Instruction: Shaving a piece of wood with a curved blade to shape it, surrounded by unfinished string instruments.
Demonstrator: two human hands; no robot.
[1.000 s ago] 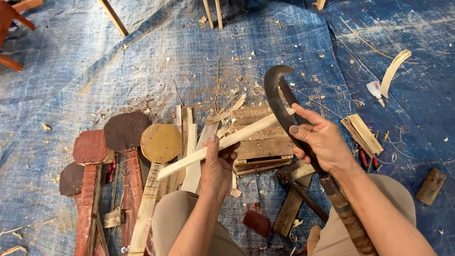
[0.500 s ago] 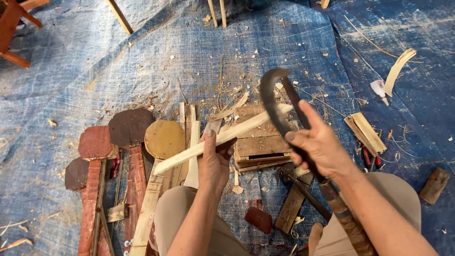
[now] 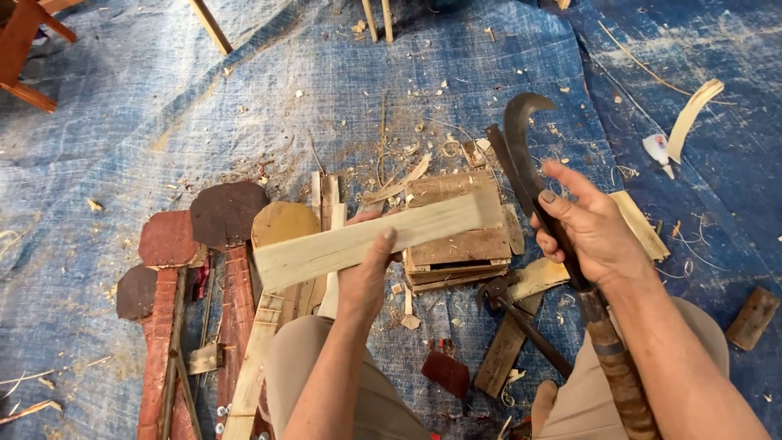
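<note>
At the far left edge, the red legs of a chair [image 3: 24, 57] cut into the corner, with a wide stretch of bare blue tarp [image 3: 122, 122] below and beside them. Lower down lie paddle-shaped wooden pieces [image 3: 224, 216] with rounded heads, dark red and tan, packed side by side and running off the bottom edge.

The left hand [image 3: 366, 273] is closed around a pale wooden slat [image 3: 366, 240], thumb on its near face. The slat is held off the ground, tilted, its left end over the paddle heads and its right end over a low stack of boards [image 3: 460, 236]. Shavings and chips are scattered on the tarp beyond the stack, and the ground there is otherwise open up to a pair of thin sticks [image 3: 376, 18] at the top edge.

The right hand [image 3: 590, 232] grips a curved dark blade [image 3: 521, 134] by its handle, forefinger stretched along it; the hooked tip points up and left, just beside the slat's right end but apart from it. A hammer [image 3: 521, 314] lies below between the knees. Right of the hand is a pale curled shaving [image 3: 692, 118], a small white bottle [image 3: 658, 151], and a short wooden block [image 3: 751, 318] near the right edge, with open tarp around them.
</note>
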